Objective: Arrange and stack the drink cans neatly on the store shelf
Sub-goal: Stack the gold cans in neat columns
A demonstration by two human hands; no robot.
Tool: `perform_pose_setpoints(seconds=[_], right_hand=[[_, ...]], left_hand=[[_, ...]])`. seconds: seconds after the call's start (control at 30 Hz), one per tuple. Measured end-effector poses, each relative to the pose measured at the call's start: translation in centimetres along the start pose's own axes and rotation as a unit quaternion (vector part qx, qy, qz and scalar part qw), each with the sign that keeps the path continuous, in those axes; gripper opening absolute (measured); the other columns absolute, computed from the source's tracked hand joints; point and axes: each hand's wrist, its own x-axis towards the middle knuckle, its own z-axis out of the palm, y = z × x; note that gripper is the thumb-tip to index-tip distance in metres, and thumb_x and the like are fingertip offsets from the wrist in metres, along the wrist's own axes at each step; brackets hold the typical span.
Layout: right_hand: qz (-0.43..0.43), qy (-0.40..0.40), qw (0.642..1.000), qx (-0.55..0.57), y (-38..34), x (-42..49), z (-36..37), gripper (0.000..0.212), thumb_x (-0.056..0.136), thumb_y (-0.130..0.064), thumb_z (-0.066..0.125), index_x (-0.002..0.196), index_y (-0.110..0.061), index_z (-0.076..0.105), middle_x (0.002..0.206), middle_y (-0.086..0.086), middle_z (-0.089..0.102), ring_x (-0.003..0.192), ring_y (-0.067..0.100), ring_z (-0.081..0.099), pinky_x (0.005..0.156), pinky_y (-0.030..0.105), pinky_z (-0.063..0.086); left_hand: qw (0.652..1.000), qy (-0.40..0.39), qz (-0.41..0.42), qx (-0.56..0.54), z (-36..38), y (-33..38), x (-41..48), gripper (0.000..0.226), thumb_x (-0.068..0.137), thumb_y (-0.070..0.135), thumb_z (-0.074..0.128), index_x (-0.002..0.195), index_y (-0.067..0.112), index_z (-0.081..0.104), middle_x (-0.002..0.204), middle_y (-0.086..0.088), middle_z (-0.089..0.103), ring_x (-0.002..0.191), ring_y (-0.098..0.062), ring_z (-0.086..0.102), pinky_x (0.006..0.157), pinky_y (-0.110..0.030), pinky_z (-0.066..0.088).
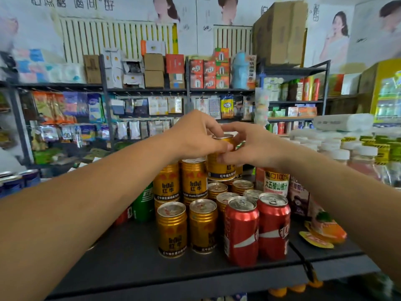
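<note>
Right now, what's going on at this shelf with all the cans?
A person is stacking drinks on a dark store shelf. Both hands are on one gold ribbed energy-drink can at the top of the stack: the left hand from the left and over its top, the right hand from the right. That can sits on a lower layer of gold cans. Two more gold cans stand in the front row, with two red cola cans beside them on the right. A green can stands to the left.

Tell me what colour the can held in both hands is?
Gold, with a dark band near its base; the can shows best in the head view.
</note>
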Motion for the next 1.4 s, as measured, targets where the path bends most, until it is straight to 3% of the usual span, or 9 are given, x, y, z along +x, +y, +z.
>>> perform_pose_setpoints(seconds=[0.37, 0.47, 0.53, 0.63, 0.73, 1.0, 1.13, 1.27, 1.4], right_hand=[[0.109, 0.018, 0.993, -0.047, 2.4, 3.0, 1.6, 0.065, 0.070, -0.025, 0.094, 0.121, -0.013, 0.055, 0.102, 0.011, 0.068, 0.085, 0.026, 0.068, 0.073, 0.040, 0.061], [0.134, 0.051, 0.989, -0.045, 3.2, 3.8, 2.8, 0.070, 0.065, -0.029, 0.096, 0.118, -0.012, 0.054, 0.102, 0.011, 0.065, 0.092, 0.030, 0.069, 0.080, 0.049, 0.063], [0.141, 0.054, 0.987, -0.047, 3.7, 4.2, 3.4, 0.076, 0.062, -0.032, 0.097, 0.120, -0.013, 0.052, 0.104, 0.010, 0.065, 0.092, 0.030, 0.068, 0.079, 0.048, 0.063], [0.140, 0.054, 0.988, -0.046, 4.2, 4.4, 4.2, 0.079, 0.062, -0.033, 0.097, 0.123, -0.014, 0.051, 0.109, 0.009, 0.063, 0.096, 0.029, 0.066, 0.080, 0.047, 0.061], [0.135, 0.053, 0.989, -0.041, 4.2, 4.4, 4.8, 0.083, 0.060, -0.034, 0.098, 0.124, -0.014, 0.049, 0.110, 0.008, 0.064, 0.097, 0.028, 0.068, 0.081, 0.050, 0.063], [0.121, 0.006, 0.990, -0.072, 3.9, 4.2, 4.4, 0.083, 0.071, -0.013, 0.092, 0.141, -0.015, 0.048, 0.110, 0.004, 0.061, 0.102, 0.026, 0.063, 0.087, 0.040, 0.055], [0.098, 0.036, 0.991, -0.082, 4.3, 3.9, 5.1, 0.074, 0.074, -0.017, 0.091, 0.137, -0.014, 0.052, 0.109, 0.006, 0.066, 0.099, 0.027, 0.067, 0.086, 0.044, 0.059], [0.075, 0.047, 0.991, -0.097, 4.6, 3.7, 5.6, 0.072, 0.077, -0.025, 0.089, 0.136, -0.015, 0.049, 0.109, 0.004, 0.066, 0.097, 0.022, 0.064, 0.074, 0.031, 0.051], [0.067, 0.046, 0.990, -0.114, 5.2, 3.4, 5.6, 0.078, 0.079, -0.029, 0.086, 0.143, -0.015, 0.042, 0.114, 0.005, 0.066, 0.096, 0.024, 0.067, 0.078, 0.036, 0.056]], left_hand=[[0.998, 0.019, 0.009, 0.058, -0.1, -2.7, 0.7, 0.024, 0.094, 0.041, 0.067, 0.096, 0.021, 0.080, 0.101, 0.008, 0.075, 0.096, -0.010, 0.068, 0.090, -0.040, 0.058], [0.991, -0.020, 0.009, 0.135, -0.6, -3.6, -0.2, 0.024, 0.095, 0.039, 0.066, 0.103, 0.020, 0.079, 0.089, 0.015, 0.067, 0.086, -0.003, 0.060, 0.072, -0.025, 0.049], [0.986, -0.044, 0.006, 0.163, -0.9, -4.1, -0.8, 0.025, 0.095, 0.040, 0.066, 0.108, 0.022, 0.078, 0.099, 0.015, 0.069, 0.098, -0.006, 0.062, 0.075, -0.020, 0.045], [0.985, -0.062, 0.002, 0.163, -1.5, -4.7, -2.0, 0.028, 0.094, 0.044, 0.066, 0.112, 0.025, 0.077, 0.125, 0.010, 0.071, 0.118, -0.011, 0.061, 0.096, -0.030, 0.048], [0.979, -0.085, 0.007, 0.185, -1.6, -5.1, -3.0, 0.028, 0.093, 0.044, 0.067, 0.111, 0.025, 0.078, 0.121, 0.008, 0.072, 0.116, -0.011, 0.062, 0.100, -0.034, 0.049], [0.978, -0.071, 0.017, 0.195, -0.9, -5.8, -3.7, 0.024, 0.096, 0.034, 0.067, 0.118, 0.028, 0.076, 0.119, 0.010, 0.073, 0.106, -0.007, 0.062, 0.088, -0.026, 0.047], [0.980, -0.063, 0.015, 0.187, -0.7, -6.0, -3.5, 0.021, 0.096, 0.034, 0.067, 0.113, 0.028, 0.077, 0.114, 0.011, 0.073, 0.103, -0.007, 0.061, 0.089, -0.027, 0.045], [0.981, -0.056, 0.019, 0.183, -0.6, -6.2, -3.4, 0.017, 0.095, 0.033, 0.068, 0.108, 0.027, 0.078, 0.108, 0.012, 0.074, 0.101, -0.007, 0.062, 0.088, -0.029, 0.048], [0.981, -0.045, 0.022, 0.186, -0.3, -6.6, -3.4, 0.017, 0.094, 0.034, 0.069, 0.107, 0.027, 0.078, 0.106, 0.012, 0.073, 0.097, -0.008, 0.062, 0.084, -0.028, 0.048]])
